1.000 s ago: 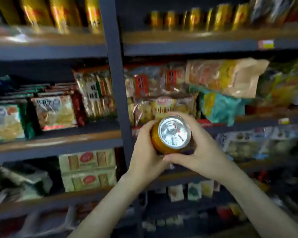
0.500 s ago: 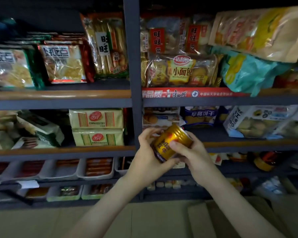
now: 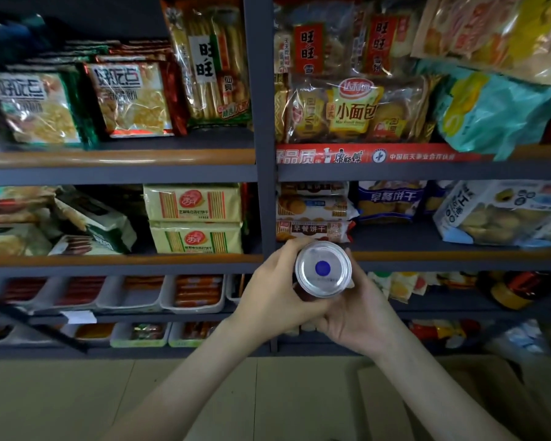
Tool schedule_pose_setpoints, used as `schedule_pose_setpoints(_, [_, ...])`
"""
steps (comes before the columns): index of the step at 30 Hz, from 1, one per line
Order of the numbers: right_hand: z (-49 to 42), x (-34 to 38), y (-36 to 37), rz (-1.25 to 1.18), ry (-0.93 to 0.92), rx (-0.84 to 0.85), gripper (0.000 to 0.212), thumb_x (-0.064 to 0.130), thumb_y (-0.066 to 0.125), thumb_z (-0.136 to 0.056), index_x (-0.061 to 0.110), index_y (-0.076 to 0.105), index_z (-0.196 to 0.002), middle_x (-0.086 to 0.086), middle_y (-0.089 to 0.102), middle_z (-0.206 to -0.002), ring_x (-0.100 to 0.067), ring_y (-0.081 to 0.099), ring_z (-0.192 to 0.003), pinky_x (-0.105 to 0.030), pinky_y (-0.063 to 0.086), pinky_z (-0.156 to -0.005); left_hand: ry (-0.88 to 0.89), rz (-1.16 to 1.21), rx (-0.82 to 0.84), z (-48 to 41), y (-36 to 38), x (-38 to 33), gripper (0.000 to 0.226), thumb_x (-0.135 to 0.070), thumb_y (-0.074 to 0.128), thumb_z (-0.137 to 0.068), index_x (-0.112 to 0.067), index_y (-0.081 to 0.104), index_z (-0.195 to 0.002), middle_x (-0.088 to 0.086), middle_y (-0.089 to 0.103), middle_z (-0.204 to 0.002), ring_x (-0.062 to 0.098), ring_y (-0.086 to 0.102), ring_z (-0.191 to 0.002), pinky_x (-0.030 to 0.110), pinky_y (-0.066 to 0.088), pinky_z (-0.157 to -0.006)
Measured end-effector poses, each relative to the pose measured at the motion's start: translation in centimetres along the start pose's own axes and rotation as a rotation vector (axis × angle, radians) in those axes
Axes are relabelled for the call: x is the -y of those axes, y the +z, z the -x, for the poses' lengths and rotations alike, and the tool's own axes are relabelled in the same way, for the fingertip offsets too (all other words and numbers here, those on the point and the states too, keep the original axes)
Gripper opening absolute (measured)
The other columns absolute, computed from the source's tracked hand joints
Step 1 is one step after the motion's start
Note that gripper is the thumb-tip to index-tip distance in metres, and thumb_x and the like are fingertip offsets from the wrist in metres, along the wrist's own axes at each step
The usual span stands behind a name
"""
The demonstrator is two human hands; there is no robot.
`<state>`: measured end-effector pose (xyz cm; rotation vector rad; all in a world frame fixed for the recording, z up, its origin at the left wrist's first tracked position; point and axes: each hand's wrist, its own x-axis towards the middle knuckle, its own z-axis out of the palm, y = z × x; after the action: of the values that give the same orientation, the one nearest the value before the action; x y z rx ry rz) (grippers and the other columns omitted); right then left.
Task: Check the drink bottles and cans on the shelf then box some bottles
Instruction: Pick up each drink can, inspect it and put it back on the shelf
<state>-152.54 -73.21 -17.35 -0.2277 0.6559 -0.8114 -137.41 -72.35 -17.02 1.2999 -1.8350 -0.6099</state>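
1. A dark shelf [image 3: 121, 175] stacked with snack packets [image 3: 131, 100] fills the background.
2. The can [image 3: 323, 269] is held in front of the shelf, its silver end with a blue dot facing the camera.
3. The left hand [image 3: 272, 296] and right hand [image 3: 361, 315] both curl round it.
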Motion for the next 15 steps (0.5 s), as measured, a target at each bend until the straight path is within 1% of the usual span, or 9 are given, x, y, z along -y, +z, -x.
schedule_pose_setpoints(2, [0.1, 0.0, -0.3, -0.040, 0.018, -0.002, 0.064, 0.059, 0.045, -0.091, 0.005, 0.071, -0.113, -0.015, 0.065, -0.121, -0.029, 0.068, -0.099, -0.038, 0.059, -0.075, -0.045, 0.006, -0.033, -0.2, 0.0, -0.2, 0.066, -0.047, 0.084, -0.063, -0.053, 0.034, -0.107, -0.027, 0.058, -0.109, -0.003, 0.057, -0.105, 0.015, 0.049, -0.082])
schedule_pose_setpoints(4, [0.2, -0.1, -0.5, -0.073, 0.028, -0.006, 0.067, 0.059, 0.048, -0.088, 0.002, 0.068, -0.117, -0.019, 0.062, -0.128, -0.031, 0.064, -0.108, -0.041, 0.056, -0.085, -0.121, 0.050, -0.051, -0.4, 0.0, -0.1, 0.064, -0.042, 0.087, -0.061, -0.045, 0.039, -0.104, -0.025, 0.062, -0.103, -0.004, 0.059, -0.099, 0.020, 0.052, -0.079])
schedule_pose_setpoints(5, [0.2, -0.1, -0.6, -0.080, 0.028, -0.006, 0.064, 0.056, 0.052, -0.087, 0.001, 0.069, -0.115, -0.020, 0.062, -0.127, -0.032, 0.065, -0.109, -0.042, 0.056, -0.086, -0.154, 0.081, -0.058, -0.5, 0.1, -0.1, 0.064, -0.041, 0.087, -0.061, -0.040, 0.042, -0.106, -0.022, 0.063, -0.101, -0.004, 0.061, -0.096, 0.023, 0.053, -0.079])
schedule_pose_setpoints(8, [0.3, -0.1, -0.5, -0.081, -0.013, 0.030, 0.052, 0.037, 0.075, -0.075, -0.002, 0.072, -0.108, -0.022, 0.063, -0.123, -0.034, 0.067, -0.103, -0.045, 0.059, -0.078, -0.202, 0.126, -0.060, -0.8, 0.3, -0.3, 0.066, -0.038, 0.089, -0.062, -0.032, 0.043, -0.108, -0.019, 0.065, -0.099, -0.004, 0.063, -0.093, 0.024, 0.055, -0.077])
schedule_pose_setpoints(10, [0.1, 0.1, -0.6, -0.108, -0.063, 0.066, 0.066, 0.025, 0.091, -0.058, -0.002, 0.069, -0.114, -0.023, 0.062, -0.125, -0.035, 0.066, -0.107, -0.045, 0.058, -0.077, -0.203, 0.134, -0.046, -1.1, 0.3, -0.6, 0.066, -0.036, 0.089, -0.063, -0.030, 0.043, -0.110, -0.018, 0.064, -0.100, -0.004, 0.062, -0.093, 0.022, 0.054, -0.076])
schedule_pose_setpoints(11, [0.1, 0.1, -0.5, -0.119, -0.082, 0.069, 0.071, 0.022, 0.093, -0.054, -0.001, 0.068, -0.116, -0.022, 0.062, -0.126, -0.035, 0.065, -0.107, -0.045, 0.058, -0.076, -0.200, 0.136, -0.040, -1.2, 0.3, -0.7, 0.066, -0.036, 0.088, -0.063, -0.029, 0.042, -0.110, -0.018, 0.064, -0.099, -0.005, 0.061, -0.093, 0.020, 0.053, -0.076])
schedule_pose_setpoints(12, [0.1, 0.3, -0.3, -0.114, -0.102, 0.059, 0.069, 0.021, 0.092, -0.055, -0.001, 0.069, -0.115, -0.022, 0.062, -0.125, -0.035, 0.066, -0.106, -0.044, 0.058, -0.074, -0.197, 0.135, -0.034, -1.2, 0.3, -0.8, 0.065, -0.036, 0.088, -0.063, -0.030, 0.042, -0.108, -0.018, 0.063, -0.099, -0.006, 0.061, -0.092, 0.019, 0.053, -0.075])
schedule_pose_setpoints(13, [0.1, 0.4, -0.2, -0.104, -0.122, 0.038, 0.060, 0.023, 0.088, -0.062, -0.001, 0.070, -0.114, -0.022, 0.064, -0.123, -0.034, 0.068, -0.103, -0.043, 0.059, -0.072, -0.194, 0.136, -0.027, -1.3, 0.3, -0.9, 0.064, -0.037, 0.088, -0.064, -0.031, 0.041, -0.106, -0.018, 0.063, -0.098, -0.006, 0.061, -0.092, 0.019, 0.053, -0.075])
schedule_pose_setpoints(15, [0.3, 0.8, 0.3, -0.074, -0.165, -0.008, 0.047, 0.029, 0.070, -0.078, 0.002, 0.068, -0.116, -0.021, 0.065, -0.120, -0.032, 0.070, -0.097, -0.040, 0.060, -0.069, -0.200, 0.130, 0.001, -1.5, 0.2, -1.0, 0.062, -0.038, 0.086, -0.066, -0.032, 0.038, -0.104, -0.017, 0.061, -0.097, -0.004, 0.061, -0.090, 0.020, 0.054, -0.074])
